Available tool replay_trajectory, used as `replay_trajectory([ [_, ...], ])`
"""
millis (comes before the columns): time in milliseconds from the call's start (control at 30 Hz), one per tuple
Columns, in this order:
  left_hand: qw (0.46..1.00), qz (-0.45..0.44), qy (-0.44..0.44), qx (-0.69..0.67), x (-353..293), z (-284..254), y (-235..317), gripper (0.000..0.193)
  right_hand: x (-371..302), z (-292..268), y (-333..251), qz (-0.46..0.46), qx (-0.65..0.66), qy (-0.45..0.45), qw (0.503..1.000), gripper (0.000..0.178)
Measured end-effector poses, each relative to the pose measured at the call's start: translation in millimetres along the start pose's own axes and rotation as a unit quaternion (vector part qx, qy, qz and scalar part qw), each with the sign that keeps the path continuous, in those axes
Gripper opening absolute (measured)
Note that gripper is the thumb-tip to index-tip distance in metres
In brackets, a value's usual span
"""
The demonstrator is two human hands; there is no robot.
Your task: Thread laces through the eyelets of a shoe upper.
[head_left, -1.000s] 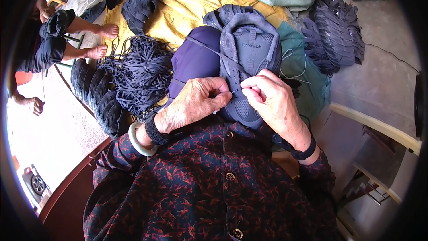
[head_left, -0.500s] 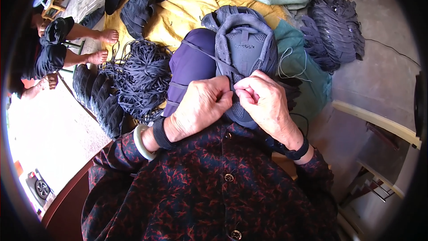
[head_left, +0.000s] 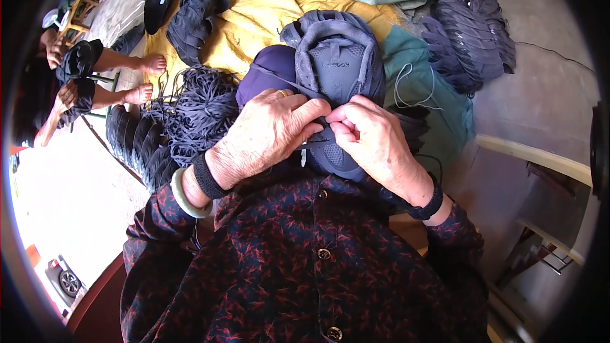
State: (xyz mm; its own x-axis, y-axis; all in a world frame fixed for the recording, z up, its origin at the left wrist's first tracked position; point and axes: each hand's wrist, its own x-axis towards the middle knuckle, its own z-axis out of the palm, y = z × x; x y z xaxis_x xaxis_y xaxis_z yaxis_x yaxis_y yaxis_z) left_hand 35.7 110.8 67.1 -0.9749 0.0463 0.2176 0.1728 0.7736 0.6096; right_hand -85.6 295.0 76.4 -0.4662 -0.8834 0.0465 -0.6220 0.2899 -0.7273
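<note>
A dark grey shoe upper [head_left: 340,75] lies across my lap, its padded collar away from me and its toe toward my shirt. My left hand [head_left: 270,128] is closed over the left side of its lacing area, thumb and forefinger pinched on a dark flat shoelace [head_left: 289,80]. Part of that lace runs over my purple-covered leg [head_left: 267,67]. Close beside it, my right hand [head_left: 375,134] pinches at the lace over the middle of the upper. The fingertips nearly meet, and they hide the eyelets and the exact bit of lace held.
A tangled heap of dark laces [head_left: 202,105] lies to the left, beside stacked uppers [head_left: 130,143]. More uppers [head_left: 194,25] rest on a yellow sheet [head_left: 254,9]. At the right is another stack of uppers [head_left: 470,32]. Another person's bare feet [head_left: 152,63] are at far left.
My left hand has turned, showing more of its back, and its fingers have shifted up along the upper. My right hand stays pinched nearby. The view has shifted slightly.
</note>
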Motion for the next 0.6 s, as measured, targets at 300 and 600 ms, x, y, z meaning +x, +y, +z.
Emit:
replay_trajectory([
  [300,0.983,0.019,-0.156,0.1,16.2,-20.2,-6.0,0.027,3.4,-1.2,0.3,-0.012,-0.011,-0.022,1.0,0.007],
  [600,0.996,0.073,-0.041,-0.015,2.2,2.4,-21.9,0.025,5.8,-4.5,-2.2,-0.012,0.001,-0.056,0.998,0.006],
])
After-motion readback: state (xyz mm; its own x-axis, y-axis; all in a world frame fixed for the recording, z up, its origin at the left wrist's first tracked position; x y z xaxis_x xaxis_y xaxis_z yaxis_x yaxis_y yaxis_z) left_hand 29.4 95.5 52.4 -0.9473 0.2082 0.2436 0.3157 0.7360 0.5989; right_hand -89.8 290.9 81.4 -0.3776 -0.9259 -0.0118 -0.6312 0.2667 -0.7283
